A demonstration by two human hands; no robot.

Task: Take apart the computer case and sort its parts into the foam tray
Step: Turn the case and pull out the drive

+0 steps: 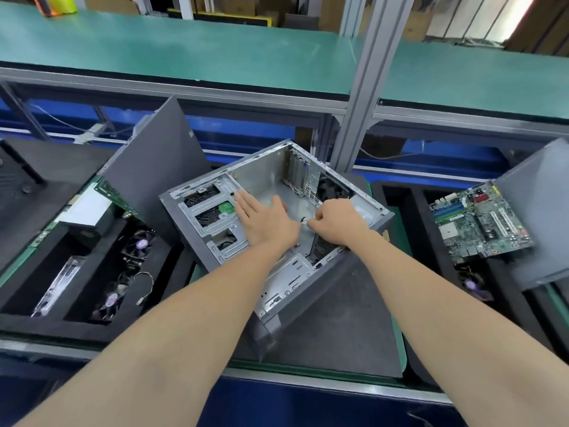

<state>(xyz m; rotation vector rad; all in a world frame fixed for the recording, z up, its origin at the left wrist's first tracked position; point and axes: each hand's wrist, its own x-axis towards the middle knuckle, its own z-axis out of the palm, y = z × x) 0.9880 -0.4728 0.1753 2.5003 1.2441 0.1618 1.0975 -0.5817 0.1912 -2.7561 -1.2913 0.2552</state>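
One open case point(261, 177) between two foam trays point(55, 322) point(414, 217), nine and three o'clock; open mat point(338, 334) at five. Left hand point(264, 218) lies flat inside, fingers straight; right hand point(335, 220) pinches one plug point(304, 221).

My right hand point(334, 221) pinches a small white-and-black piece point(304, 221), too small for me to name. My flat left hand point(264, 220) hides part of the floor of the open grey metal computer case point(261, 171). The black foam tray point(46, 326) on my left and the flat grey metal panel point(542, 217) on my right run off the picture's edges.
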